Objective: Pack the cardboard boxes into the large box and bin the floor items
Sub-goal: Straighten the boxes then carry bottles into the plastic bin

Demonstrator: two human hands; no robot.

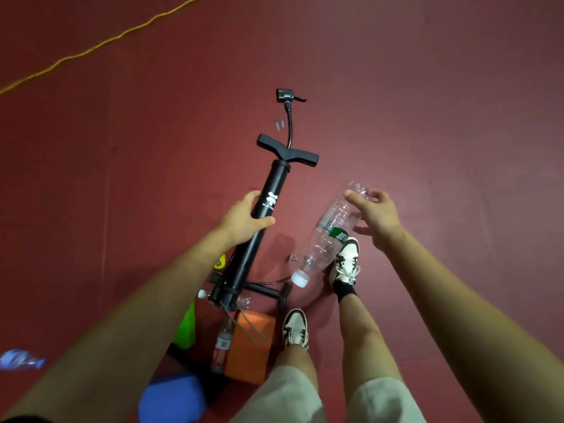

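The black pump barrel (268, 209) carries a white emblem with white letters beneath it reading "XUNTN", the end hidden by the left hand (244, 218) at its 8 o'clock. Print on the clear bottle (329, 236), its green label and the red-labelled bottle (221, 346) is too small to read.

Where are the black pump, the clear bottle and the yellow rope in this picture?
black pump (268, 203), head view, on its barrel beside the logo.
clear bottle (326, 236), head view, on its middle.
yellow rope (100, 44), head view, on its mid-length.

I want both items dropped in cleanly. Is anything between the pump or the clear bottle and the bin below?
The left hand holds the pump, whose base sits at the bin opening. The right hand holds the clear bottle off to the side, above the floor; nothing visible blocks it.
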